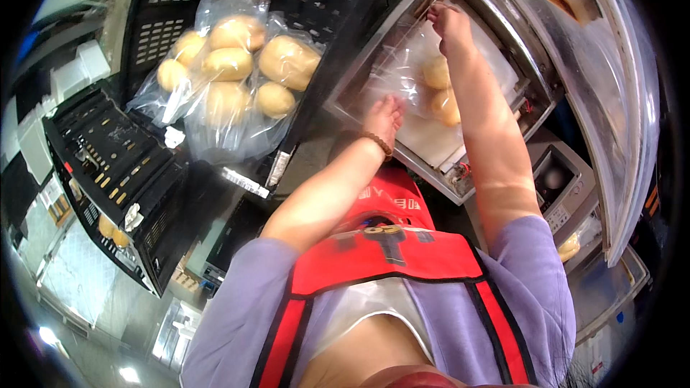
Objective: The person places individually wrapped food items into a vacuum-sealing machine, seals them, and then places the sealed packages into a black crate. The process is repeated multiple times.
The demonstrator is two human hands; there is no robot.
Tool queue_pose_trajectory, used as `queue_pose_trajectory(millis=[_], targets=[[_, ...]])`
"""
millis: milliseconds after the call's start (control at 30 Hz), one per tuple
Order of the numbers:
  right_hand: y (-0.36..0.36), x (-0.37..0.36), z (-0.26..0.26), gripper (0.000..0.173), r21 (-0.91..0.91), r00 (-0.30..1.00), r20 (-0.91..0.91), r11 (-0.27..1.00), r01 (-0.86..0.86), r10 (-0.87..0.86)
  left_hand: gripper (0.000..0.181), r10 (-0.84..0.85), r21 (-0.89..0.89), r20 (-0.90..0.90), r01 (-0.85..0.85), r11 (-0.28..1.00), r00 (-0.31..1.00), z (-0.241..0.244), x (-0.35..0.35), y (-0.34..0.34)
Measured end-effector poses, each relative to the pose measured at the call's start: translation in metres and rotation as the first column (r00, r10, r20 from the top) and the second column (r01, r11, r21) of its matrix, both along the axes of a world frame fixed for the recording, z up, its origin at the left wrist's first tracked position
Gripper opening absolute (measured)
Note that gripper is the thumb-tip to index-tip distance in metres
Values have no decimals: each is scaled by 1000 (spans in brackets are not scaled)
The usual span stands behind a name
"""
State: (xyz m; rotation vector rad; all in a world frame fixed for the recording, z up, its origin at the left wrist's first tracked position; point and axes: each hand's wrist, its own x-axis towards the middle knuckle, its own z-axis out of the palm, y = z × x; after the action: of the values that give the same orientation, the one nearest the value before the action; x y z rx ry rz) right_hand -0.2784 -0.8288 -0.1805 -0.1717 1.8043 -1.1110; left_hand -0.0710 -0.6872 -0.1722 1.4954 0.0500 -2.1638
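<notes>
A clear plastic bag [401, 83] with potatoes or similar yellow tubers [445, 106] lies on the pale bed of an open metal-framed machine that looks like a chamber vacuum sealer [426, 148]. My right hand [450, 21], fingers bent, is at the far side of the chamber, by the bag's upper edge; whether it pinches the film is unclear. At the bag's near left edge is my left hand [386, 116], blurred, with a beaded bracelet at the wrist; its grip cannot be made out.
Left of the machine, a black plastic crate [302, 27] holds several bagged tubers [227, 64]. Another black crate [116, 156] stands farther left. The machine's raised clear lid [609, 81] curves along the right, above a grey device with a panel [560, 172].
</notes>
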Motion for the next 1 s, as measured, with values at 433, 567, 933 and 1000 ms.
queue_pose_trajectory(millis=[433, 567, 933, 1000], targets=[[45, -23, 8, 47, 210, 759, -105, 760, -615, 643, 22, -31, -34, 34, 32, 999, 999, 3, -1, -3], [63, -38, 15, 36, 72, 813, -148, 826, -559, 563, 20, -78, -64, 128, 87, 994, 989, 6, -8, -1], [206, -125, 111, 17, -359, 977, -214, 931, -70, -10, 19, -448, -571, 44, 390, 722, 893, 71, -75, 50], [181, -125, 104, 18, -94, 913, -380, 976, -196, 147, 24, -425, -385, 102, 430, 817, 899, 40, -76, 56]])
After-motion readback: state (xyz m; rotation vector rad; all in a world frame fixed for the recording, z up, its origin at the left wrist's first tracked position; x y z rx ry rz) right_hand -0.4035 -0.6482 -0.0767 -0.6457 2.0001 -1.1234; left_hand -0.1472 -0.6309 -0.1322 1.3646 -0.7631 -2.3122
